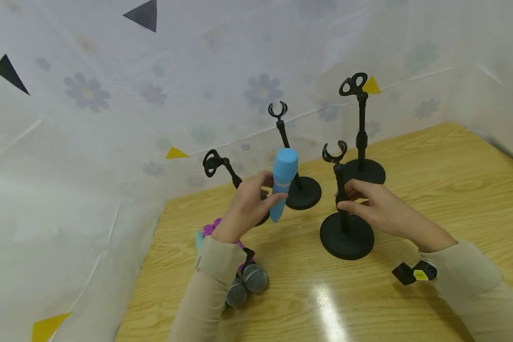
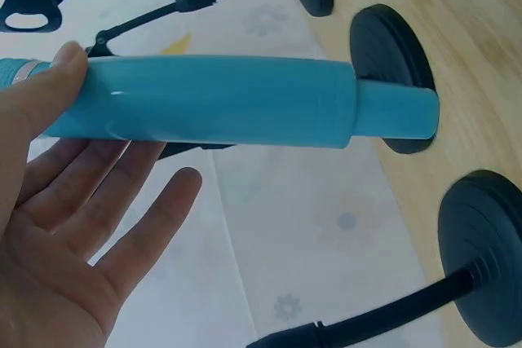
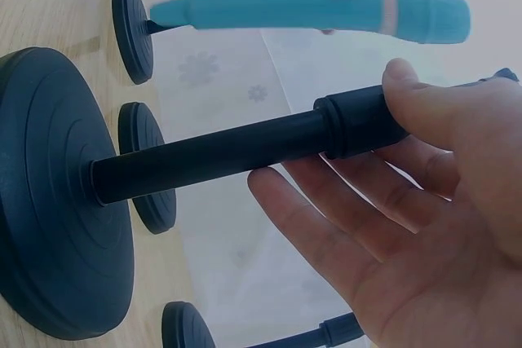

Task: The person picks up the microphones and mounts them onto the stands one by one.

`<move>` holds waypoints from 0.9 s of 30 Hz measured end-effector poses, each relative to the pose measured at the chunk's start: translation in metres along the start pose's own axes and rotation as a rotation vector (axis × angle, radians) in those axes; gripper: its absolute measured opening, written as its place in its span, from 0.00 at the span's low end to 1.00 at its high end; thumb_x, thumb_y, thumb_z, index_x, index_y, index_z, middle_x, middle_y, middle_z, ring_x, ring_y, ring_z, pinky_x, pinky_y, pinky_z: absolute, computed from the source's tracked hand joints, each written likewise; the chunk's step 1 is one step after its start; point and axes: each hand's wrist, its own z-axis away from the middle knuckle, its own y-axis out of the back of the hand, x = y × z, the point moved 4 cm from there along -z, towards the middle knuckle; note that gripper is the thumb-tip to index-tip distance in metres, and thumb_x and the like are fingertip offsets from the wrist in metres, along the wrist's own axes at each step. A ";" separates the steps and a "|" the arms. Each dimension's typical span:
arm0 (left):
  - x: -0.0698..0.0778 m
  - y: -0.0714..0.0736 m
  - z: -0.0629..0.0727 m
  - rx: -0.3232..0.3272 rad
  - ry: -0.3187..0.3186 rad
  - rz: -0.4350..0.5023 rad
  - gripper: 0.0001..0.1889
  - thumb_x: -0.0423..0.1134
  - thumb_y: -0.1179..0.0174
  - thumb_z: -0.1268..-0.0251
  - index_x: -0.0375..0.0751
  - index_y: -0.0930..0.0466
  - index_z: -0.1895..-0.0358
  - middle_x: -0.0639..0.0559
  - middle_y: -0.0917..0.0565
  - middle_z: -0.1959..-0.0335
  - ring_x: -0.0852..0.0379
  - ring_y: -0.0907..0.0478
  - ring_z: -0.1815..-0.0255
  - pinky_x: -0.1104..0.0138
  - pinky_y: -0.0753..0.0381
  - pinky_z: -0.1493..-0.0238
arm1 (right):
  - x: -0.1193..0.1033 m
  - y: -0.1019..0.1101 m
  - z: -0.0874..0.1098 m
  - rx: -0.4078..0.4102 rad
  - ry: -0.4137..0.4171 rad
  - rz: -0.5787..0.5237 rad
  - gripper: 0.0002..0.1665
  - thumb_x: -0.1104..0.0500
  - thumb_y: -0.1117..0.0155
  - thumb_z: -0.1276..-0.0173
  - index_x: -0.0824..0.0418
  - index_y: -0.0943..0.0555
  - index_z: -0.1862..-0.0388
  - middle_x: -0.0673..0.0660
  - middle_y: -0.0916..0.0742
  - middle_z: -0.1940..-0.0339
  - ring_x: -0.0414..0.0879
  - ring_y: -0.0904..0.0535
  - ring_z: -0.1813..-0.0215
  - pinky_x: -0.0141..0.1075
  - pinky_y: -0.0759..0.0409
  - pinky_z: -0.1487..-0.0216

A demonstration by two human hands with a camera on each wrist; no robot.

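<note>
Two hands work over a wooden table [image 1: 453,166], each busy with its own object; the left hand [image 1: 250,202] pinches a blue microphone [image 1: 284,175] between thumb and fingers, the thumb lying near the pale band below its rounded head, while at least one finger stretches out free of the body; the microphone is held in the air, head up and slightly tilted, its narrower tail pointing down toward the table, left of the front stand [image 1: 346,235] and well apart from its clip; the right hand [image 1: 378,206] grasps that black stand by the thicker collar on its pole, thumb on one side and fingers on the other; the stand's C-shaped clip opens upward, its round base is below the hand, and I cannot tell whether that base is fully down on the table; three more black stands are set behind, the right rear stand [image 1: 362,142] just beyond the grasped one, the middle stand [image 1: 303,194] directly behind the blue microphone, and the left stand [image 1: 231,168] partly hidden by the left hand; near the left sleeve [image 1: 222,259], microphones with grey mesh heads [image 1: 255,278] lie beside a glittery purple item [image 1: 208,229], largely covered by the forearm; a pale flowered sheet [image 1: 222,71] hangs behind the table.
</note>
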 end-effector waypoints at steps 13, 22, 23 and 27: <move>0.016 0.001 -0.024 0.154 0.025 0.158 0.24 0.42 0.38 0.28 0.41 0.30 0.33 0.46 0.19 0.40 0.53 0.19 0.38 0.67 0.16 0.43 | 0.000 0.001 0.000 -0.004 0.009 -0.001 0.13 0.50 0.41 0.22 0.57 0.21 0.50 0.55 0.14 0.51 0.54 0.18 0.43 0.58 0.17 0.44; 0.031 -0.001 -0.039 0.243 -0.034 0.326 0.22 0.38 0.41 0.26 0.38 0.31 0.33 0.43 0.21 0.39 0.50 0.19 0.37 0.65 0.16 0.40 | 0.000 0.001 0.000 -0.004 0.006 -0.011 0.13 0.50 0.41 0.23 0.57 0.21 0.50 0.55 0.14 0.52 0.54 0.18 0.43 0.57 0.17 0.44; 0.033 -0.001 -0.040 0.249 -0.040 0.339 0.23 0.37 0.41 0.25 0.38 0.32 0.32 0.43 0.21 0.38 0.49 0.20 0.36 0.65 0.17 0.39 | 0.000 0.001 0.000 -0.004 0.006 -0.011 0.13 0.50 0.41 0.23 0.58 0.21 0.50 0.55 0.14 0.52 0.54 0.18 0.43 0.57 0.17 0.44; 0.037 -0.003 -0.046 0.270 -0.062 0.397 0.23 0.36 0.43 0.25 0.37 0.34 0.31 0.42 0.24 0.35 0.48 0.21 0.34 0.67 0.18 0.38 | 0.000 0.001 0.000 -0.007 0.004 -0.012 0.13 0.50 0.41 0.22 0.58 0.21 0.50 0.55 0.14 0.52 0.55 0.17 0.43 0.57 0.17 0.44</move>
